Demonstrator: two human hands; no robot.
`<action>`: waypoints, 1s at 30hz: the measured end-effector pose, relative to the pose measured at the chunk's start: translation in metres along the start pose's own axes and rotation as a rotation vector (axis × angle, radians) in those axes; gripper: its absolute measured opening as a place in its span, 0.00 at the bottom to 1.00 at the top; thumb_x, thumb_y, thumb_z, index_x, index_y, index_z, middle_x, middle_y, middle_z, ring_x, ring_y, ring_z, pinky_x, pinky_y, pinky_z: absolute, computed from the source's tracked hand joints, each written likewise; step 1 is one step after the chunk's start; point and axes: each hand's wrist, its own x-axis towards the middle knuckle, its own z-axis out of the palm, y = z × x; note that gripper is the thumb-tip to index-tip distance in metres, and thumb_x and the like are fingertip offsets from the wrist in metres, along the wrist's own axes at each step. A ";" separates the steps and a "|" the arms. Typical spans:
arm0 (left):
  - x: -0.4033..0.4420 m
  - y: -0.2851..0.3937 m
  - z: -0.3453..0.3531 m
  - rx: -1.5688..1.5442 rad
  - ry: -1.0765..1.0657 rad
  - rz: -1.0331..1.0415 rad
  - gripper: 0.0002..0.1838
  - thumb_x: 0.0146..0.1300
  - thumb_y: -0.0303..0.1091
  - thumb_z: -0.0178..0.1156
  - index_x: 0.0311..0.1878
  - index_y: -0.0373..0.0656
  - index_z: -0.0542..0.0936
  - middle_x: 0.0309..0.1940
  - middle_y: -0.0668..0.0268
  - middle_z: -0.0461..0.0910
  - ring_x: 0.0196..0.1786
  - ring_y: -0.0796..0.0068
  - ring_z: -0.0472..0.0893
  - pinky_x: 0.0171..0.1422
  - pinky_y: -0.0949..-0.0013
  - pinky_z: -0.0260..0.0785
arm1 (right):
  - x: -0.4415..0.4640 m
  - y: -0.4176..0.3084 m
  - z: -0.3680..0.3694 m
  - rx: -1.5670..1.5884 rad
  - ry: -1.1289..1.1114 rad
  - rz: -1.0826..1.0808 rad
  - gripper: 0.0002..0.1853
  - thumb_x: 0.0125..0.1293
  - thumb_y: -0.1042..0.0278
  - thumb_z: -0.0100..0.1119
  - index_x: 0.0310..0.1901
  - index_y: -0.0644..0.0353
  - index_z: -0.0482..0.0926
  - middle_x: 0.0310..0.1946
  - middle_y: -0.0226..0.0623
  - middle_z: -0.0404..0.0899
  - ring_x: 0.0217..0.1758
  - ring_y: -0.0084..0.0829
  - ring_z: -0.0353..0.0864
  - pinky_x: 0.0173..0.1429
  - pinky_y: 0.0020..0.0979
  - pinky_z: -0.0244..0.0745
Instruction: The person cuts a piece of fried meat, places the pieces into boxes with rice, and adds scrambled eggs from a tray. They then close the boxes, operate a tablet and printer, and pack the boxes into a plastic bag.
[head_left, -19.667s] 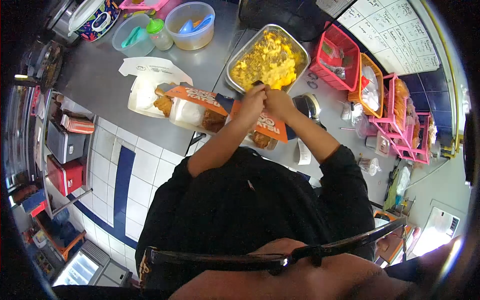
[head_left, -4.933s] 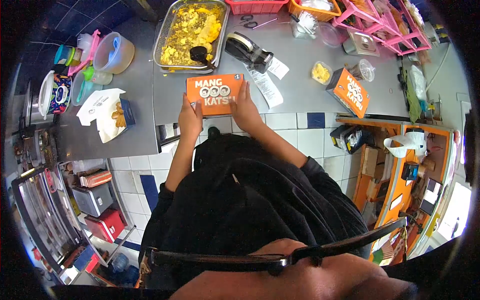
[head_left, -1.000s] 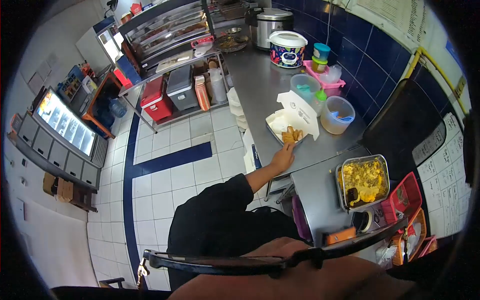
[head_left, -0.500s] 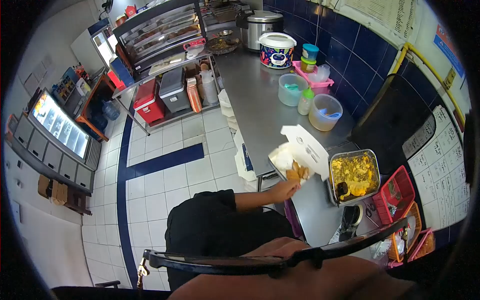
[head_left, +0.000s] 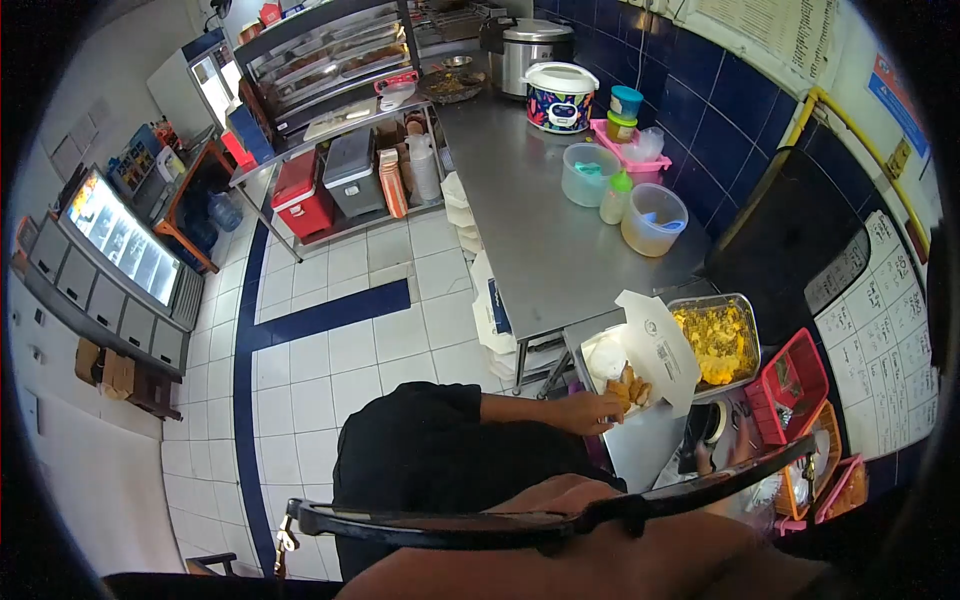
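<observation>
My left hand [head_left: 588, 412] is closed on the near edge of an open white takeaway box [head_left: 662, 350], its lid tilted up toward the right. Inside the box are a white mound that looks like rice [head_left: 607, 360] and brown pieces of food [head_left: 630, 388]. Just beyond the lid, a metal tray [head_left: 752, 310] holds yellow crumbly food [head_left: 722, 345]; the lid covers part of it. My right hand [head_left: 732, 446] shows only in part, blurred, above the dark glasses frame near a roll of tape [head_left: 716, 422]. Its fingers are too unclear to read.
A red basket [head_left: 790, 390] and an orange basket [head_left: 826, 450] stand at the right. Along the steel counter [head_left: 530, 260] are plastic tubs [head_left: 654, 222], a green-capped bottle [head_left: 615, 200] and a patterned rice cooker [head_left: 560, 100]. Coolers [head_left: 352, 172] sit on a lower shelf.
My left hand has brought the box nearer and to the right, so its lid now overlaps the tray's left side. My right hand has come partly into view at the lower right.
</observation>
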 end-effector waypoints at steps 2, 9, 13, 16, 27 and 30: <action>-0.001 0.014 -0.013 0.116 0.232 0.193 0.13 0.56 0.30 0.61 0.45 0.47 0.73 0.38 0.62 0.75 0.38 0.64 0.80 0.43 0.63 0.73 | 0.057 -0.069 0.047 -0.018 -0.075 -0.116 0.40 0.54 0.72 0.65 0.68 0.62 0.57 0.64 0.51 0.64 0.67 0.43 0.63 0.70 0.37 0.53; 0.018 0.022 -0.070 0.362 0.642 0.470 0.18 0.56 0.35 0.62 0.50 0.45 0.73 0.52 0.56 0.72 0.60 0.55 0.70 0.63 0.49 0.60 | 0.108 -0.055 0.128 -0.040 -0.475 0.211 0.27 0.66 0.59 0.56 0.64 0.59 0.65 0.54 0.54 0.72 0.55 0.46 0.75 0.55 0.37 0.69; 0.046 0.001 -0.075 0.708 0.515 0.083 0.34 0.60 0.51 0.56 0.65 0.41 0.64 0.62 0.46 0.63 0.70 0.47 0.55 0.73 0.45 0.44 | 0.063 -0.030 0.190 -0.680 -0.613 0.281 0.25 0.65 0.53 0.54 0.61 0.53 0.68 0.59 0.62 0.65 0.61 0.56 0.66 0.61 0.46 0.64; 0.059 -0.064 -0.050 0.788 0.439 -0.365 0.38 0.59 0.51 0.57 0.66 0.35 0.60 0.62 0.40 0.61 0.70 0.44 0.54 0.73 0.46 0.44 | 0.017 0.006 0.231 -0.873 -0.114 0.201 0.26 0.63 0.52 0.53 0.61 0.53 0.68 0.66 0.64 0.54 0.67 0.60 0.56 0.67 0.53 0.55; 0.044 -0.072 -0.087 0.114 0.268 -0.421 0.27 0.65 0.54 0.50 0.60 0.47 0.73 0.45 0.54 0.81 0.44 0.54 0.82 0.52 0.56 0.71 | -0.014 0.052 0.247 0.202 0.334 0.480 0.25 0.72 0.65 0.42 0.67 0.66 0.55 0.55 0.48 0.73 0.57 0.42 0.73 0.61 0.35 0.65; 0.051 -0.067 -0.124 0.001 0.080 -0.477 0.24 0.64 0.51 0.52 0.52 0.43 0.79 0.42 0.57 0.83 0.41 0.63 0.83 0.52 0.63 0.72 | 0.016 0.023 0.199 0.183 0.241 0.712 0.21 0.69 0.56 0.48 0.47 0.69 0.77 0.37 0.50 0.81 0.45 0.40 0.81 0.49 0.36 0.71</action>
